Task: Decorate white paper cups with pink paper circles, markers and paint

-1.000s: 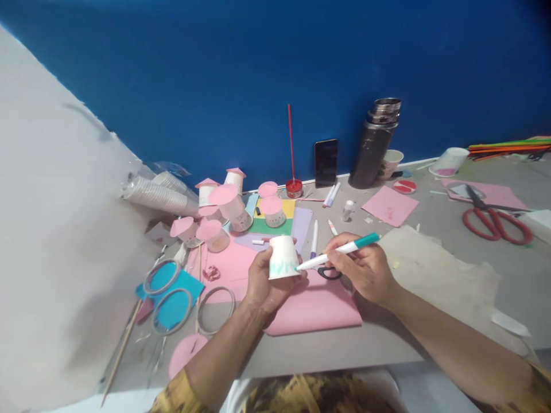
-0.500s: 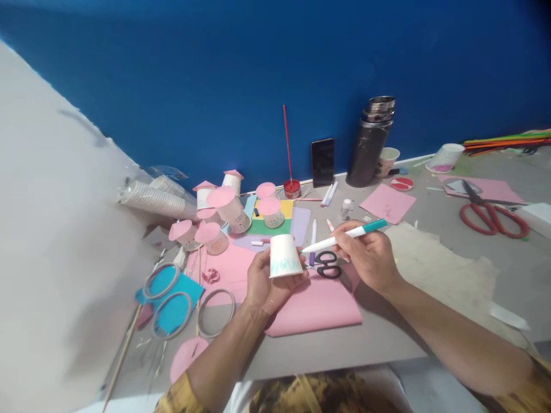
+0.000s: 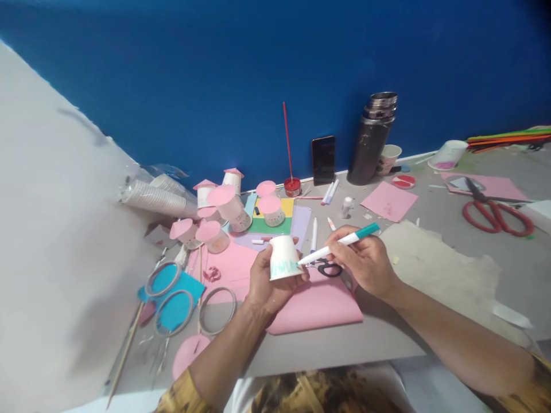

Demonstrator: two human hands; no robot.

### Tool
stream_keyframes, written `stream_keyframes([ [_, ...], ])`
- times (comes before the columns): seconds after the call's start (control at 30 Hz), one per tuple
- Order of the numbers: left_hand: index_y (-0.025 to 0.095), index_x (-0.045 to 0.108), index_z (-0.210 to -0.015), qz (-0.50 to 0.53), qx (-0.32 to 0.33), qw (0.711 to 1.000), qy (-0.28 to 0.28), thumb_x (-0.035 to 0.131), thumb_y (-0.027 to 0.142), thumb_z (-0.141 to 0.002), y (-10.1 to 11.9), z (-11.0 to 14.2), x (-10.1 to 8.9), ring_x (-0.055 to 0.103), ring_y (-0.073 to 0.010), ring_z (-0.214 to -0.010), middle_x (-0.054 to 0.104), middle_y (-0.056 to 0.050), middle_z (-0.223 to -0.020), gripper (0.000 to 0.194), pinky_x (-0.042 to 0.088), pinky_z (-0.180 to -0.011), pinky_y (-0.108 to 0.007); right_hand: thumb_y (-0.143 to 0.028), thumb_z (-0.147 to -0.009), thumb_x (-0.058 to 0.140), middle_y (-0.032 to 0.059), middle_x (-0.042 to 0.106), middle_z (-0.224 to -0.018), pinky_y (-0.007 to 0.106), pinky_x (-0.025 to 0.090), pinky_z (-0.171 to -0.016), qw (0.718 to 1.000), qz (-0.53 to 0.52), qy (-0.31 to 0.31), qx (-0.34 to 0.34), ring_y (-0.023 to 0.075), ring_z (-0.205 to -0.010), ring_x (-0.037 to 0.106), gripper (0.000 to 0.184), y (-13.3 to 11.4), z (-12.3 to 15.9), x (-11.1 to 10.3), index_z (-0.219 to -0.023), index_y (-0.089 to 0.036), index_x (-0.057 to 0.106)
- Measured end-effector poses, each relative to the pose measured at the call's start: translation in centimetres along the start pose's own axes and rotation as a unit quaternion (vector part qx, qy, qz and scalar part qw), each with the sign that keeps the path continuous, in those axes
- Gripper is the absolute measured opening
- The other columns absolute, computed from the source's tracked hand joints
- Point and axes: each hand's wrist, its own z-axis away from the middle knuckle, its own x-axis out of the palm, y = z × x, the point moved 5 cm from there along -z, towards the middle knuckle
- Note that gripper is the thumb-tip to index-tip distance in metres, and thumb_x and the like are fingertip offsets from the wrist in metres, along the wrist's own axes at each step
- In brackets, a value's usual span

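A white paper cup point(image 3: 284, 253) is upside down in my left hand point(image 3: 267, 285), its fingers wrapped round the side and rim. Teal strokes run along the cup's wide lower edge. My right hand point(image 3: 365, 258) grips a white marker point(image 3: 340, 245) with a teal end, tip at the cup's right side near the strokes. Below both hands lies a folded sheet of pink paper point(image 3: 318, 310). Black-handled scissors point(image 3: 330, 268) rest on it, partly hidden behind the marker and my right hand.
Cups with pink paper tops point(image 3: 221, 198) crowd the left, beside stacked paper cups point(image 3: 155, 198). Rolls of tape point(image 3: 174, 312) lie nearer me. Along the wall stand a phone point(image 3: 323, 160) and a dark flask point(image 3: 372, 140). Red-handled scissors point(image 3: 497, 218) lie at right.
My right hand has brought the marker's tip down and slightly left, from beside the cup's middle to the teal strokes near its rim. My left hand holds the cup almost still.
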Motion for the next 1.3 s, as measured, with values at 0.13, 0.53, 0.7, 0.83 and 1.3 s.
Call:
stream_keyframes([
  [0.13,0.007,0.067,-0.12,-0.007,-0.001,1.0,-0.005,0.06,0.044,-0.087,0.1,0.0,0.0,0.066,-0.0261,-0.074,0.07,-0.012,-0.084,0.05,0.053,-0.065,-0.04,-0.049,-0.087,0.072,0.0022,0.067,-0.067,0.023,0.055,-0.048,1.0,0.001,-0.01,0.003,0.0142,-0.055,0.062,0.031,0.0,0.0,0.2,-0.085,-0.018,0.071],
  [0.53,0.012,0.066,-0.119,-0.028,0.018,0.999,0.014,0.066,0.041,-0.082,0.3,0.2,0.0,0.069,-0.0308,-0.09,0.072,-0.015,-0.1,0.047,0.056,-0.078,-0.047,-0.045,-0.081,0.079,-0.0027,0.059,-0.059,0.022,0.032,-0.042,0.981,-0.113,0.15,-0.049,0.007,-0.045,0.042,0.028,-1.1,-3.2,-4.0,-0.081,-0.019,0.068],
  [0.7,0.013,0.067,-0.114,-0.118,0.15,0.978,0.083,0.077,0.035,-0.075,1.5,0.6,-0.6,0.07,-0.0283,-0.089,0.075,-0.013,-0.099,0.045,0.057,-0.081,-0.042,-0.044,-0.077,0.081,0.0021,0.072,-0.08,0.021,0.042,-0.048,0.966,0.044,0.237,-0.096,0.0106,-0.058,0.057,0.037,-1.4,-4.4,-8.1,-0.103,-0.019,0.073],
  [0.83,0.018,0.068,-0.114,-0.217,0.249,0.941,0.076,0.084,0.032,-0.071,2.8,1.2,-0.2,0.068,-0.021,-0.086,0.074,-0.006,-0.098,0.048,0.053,-0.072,-0.028,-0.052,-0.075,0.081,0.0068,0.074,-0.109,0.022,0.052,-0.06,0.97,0.08,0.221,-0.062,0.0152,-0.082,0.067,0.056,-0.5,-6.1,-11.2,-0.121,-0.021,0.072],
  [1.3,0.017,0.069,-0.115,-0.286,0.291,0.908,0.091,0.081,0.04,-0.073,5.8,2.8,1.3,0.066,-0.0188,-0.083,0.073,-0.005,-0.1,0.049,0.05,-0.071,-0.027,-0.024,-0.078,0.074,0.012,0.075,-0.108,0.036,0.048,-0.093,0.882,0.447,0.152,0.009,0.0263,-0.099,0.067,0.036,4.1,-8.7,-12.2,-0.114,-0.018,0.076],
])
